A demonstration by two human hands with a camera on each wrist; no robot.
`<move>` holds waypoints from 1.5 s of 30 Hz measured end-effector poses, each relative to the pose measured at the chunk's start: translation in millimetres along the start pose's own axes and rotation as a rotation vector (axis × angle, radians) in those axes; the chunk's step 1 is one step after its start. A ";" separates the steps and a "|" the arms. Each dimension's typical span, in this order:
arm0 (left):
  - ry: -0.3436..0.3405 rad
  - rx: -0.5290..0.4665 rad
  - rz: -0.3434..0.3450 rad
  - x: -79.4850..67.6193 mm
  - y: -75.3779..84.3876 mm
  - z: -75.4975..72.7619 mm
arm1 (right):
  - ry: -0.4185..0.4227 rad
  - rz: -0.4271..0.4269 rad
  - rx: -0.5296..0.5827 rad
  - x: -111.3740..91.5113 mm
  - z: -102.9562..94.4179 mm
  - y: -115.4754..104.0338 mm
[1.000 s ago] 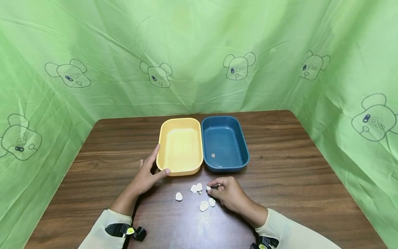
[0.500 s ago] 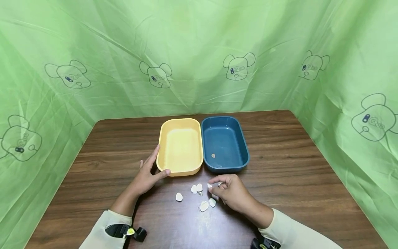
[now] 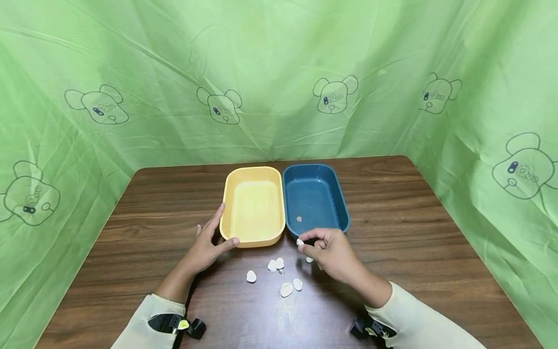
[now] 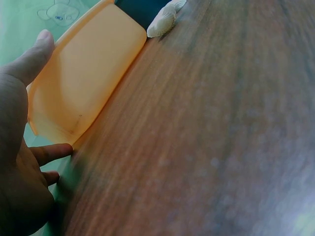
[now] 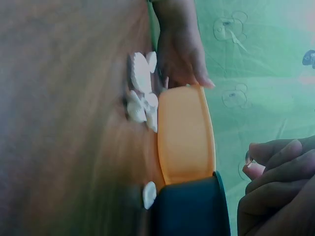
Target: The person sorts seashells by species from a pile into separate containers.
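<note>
My right hand (image 3: 337, 254) pinches a small whitish seashell (image 3: 300, 242) between thumb and index finger, raised at the front rim of the blue tray (image 3: 316, 237). In the right wrist view the same shell (image 5: 248, 158) is mostly covered by the fingertips. My left hand (image 3: 208, 246) rests against the yellow tray (image 3: 253, 242), its thumb on the front rim and its fingers spread along the left wall. Ribbed white seashells lie on the table before the trays, among them one at the left (image 3: 251, 276) and a larger one (image 3: 286, 290).
Both trays stand side by side on the brown wooden table (image 3: 405, 232). A small brownish piece (image 3: 299, 219) lies inside the blue tray. One shell (image 3: 309, 259) lies below the right hand. A green curtain (image 3: 279, 135) surrounds the table's back and sides.
My right hand has lifted the pinched shell from among the others and carried it slightly right and forward to the blue tray's front rim. The left hand has stayed at the yellow tray.
</note>
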State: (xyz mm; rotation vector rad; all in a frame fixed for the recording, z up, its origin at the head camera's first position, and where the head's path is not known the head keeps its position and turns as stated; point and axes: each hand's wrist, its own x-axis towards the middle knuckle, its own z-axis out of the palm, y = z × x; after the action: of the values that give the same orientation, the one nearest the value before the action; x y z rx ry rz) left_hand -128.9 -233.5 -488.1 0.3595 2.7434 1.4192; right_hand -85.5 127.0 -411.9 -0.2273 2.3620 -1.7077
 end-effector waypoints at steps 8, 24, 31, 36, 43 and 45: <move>0.000 0.000 -0.003 -0.7 -0.1 -0.4 | 0.040 0.036 0.017 18.4 -15.6 -10.6; -0.007 0.002 0.000 -0.6 -0.3 -0.3 | 0.128 0.048 0.049 49.2 -31.0 -8.2; 0.000 -0.003 0.001 -0.7 0.8 -0.4 | 0.124 0.040 0.042 46.5 -32.5 -10.4; -0.001 -0.002 -0.004 -1.2 1.4 -0.4 | 0.117 0.041 0.045 42.3 -30.7 -13.6; 0.004 -0.003 -0.004 -1.2 1.5 -0.4 | 0.096 0.024 0.079 37.5 -18.2 -12.1; 0.002 -0.002 -0.001 -1.1 2.0 -0.3 | 0.091 0.013 0.078 35.6 -13.8 -11.9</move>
State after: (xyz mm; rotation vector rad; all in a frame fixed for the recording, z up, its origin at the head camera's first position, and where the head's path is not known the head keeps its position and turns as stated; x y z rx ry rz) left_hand -127.5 -232.8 -486.4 0.3562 2.7436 1.4227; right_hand -123.5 127.0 -399.5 -0.1240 2.3480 -1.8367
